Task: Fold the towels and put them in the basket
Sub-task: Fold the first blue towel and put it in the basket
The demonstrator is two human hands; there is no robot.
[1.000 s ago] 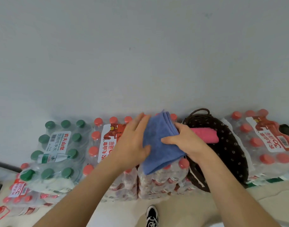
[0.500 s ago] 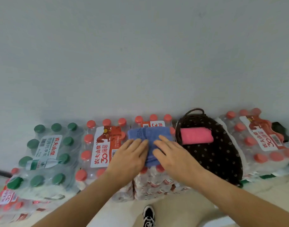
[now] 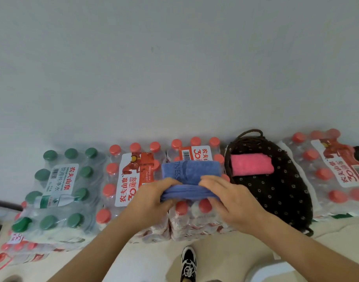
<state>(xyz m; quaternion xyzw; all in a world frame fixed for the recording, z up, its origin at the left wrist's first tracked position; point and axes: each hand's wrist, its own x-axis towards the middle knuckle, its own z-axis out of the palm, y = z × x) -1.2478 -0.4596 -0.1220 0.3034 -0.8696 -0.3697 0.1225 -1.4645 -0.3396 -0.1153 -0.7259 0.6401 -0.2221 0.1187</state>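
A blue towel (image 3: 191, 172), folded small, lies on top of the red-capped water bottle packs (image 3: 194, 212) in the middle. My left hand (image 3: 152, 200) grips its near left edge and my right hand (image 3: 231, 198) grips its near right edge, lifting that edge off the packs. To the right stands a dark brown dotted basket (image 3: 276, 190) with a rope handle. A folded pink towel (image 3: 251, 164) lies inside it at the far end.
Green-capped bottle packs (image 3: 58, 186) sit at the left, more red-capped packs (image 3: 333, 171) at the far right. A grey wall (image 3: 174, 68) rises right behind them. My shoe (image 3: 188, 263) stands on the pale floor below.
The hands laid the blue towel flat on the packs and pressed it, and now both grip its near edge and raise it.
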